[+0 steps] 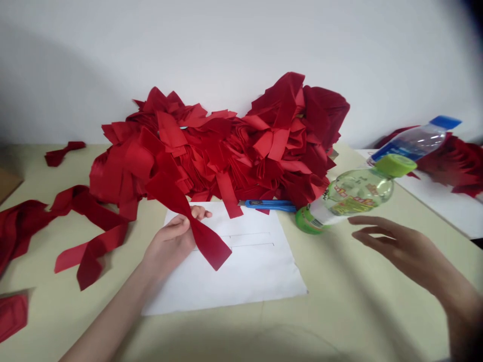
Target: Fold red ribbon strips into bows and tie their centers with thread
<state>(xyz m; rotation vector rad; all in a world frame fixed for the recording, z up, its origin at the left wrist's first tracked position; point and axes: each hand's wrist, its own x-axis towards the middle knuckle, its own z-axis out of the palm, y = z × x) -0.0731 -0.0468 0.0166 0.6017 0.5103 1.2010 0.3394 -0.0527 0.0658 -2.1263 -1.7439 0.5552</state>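
My left hand (169,241) grips a strip of red ribbon (188,216) over a white paper sheet (241,281). The ribbon's ends hang out on both sides of my fingers, and one end lies angled across the paper. My right hand (400,251) hovers open above the table, holding nothing. Its fingers point left, close to a plastic bottle with a green cap (350,196) lying on its side. A large heap of red ribbon pieces (219,146) rises behind the paper. A blue utility knife (269,205) lies at the paper's far edge, against the heap.
Loose red ribbon pieces (86,231) lie on the pale table (324,296) to the left. A blue-capped bottle (415,141) lies at the far right, beside more red ribbon (449,161) on a white sheet (441,206). A white wall (241,45) stands behind the table.
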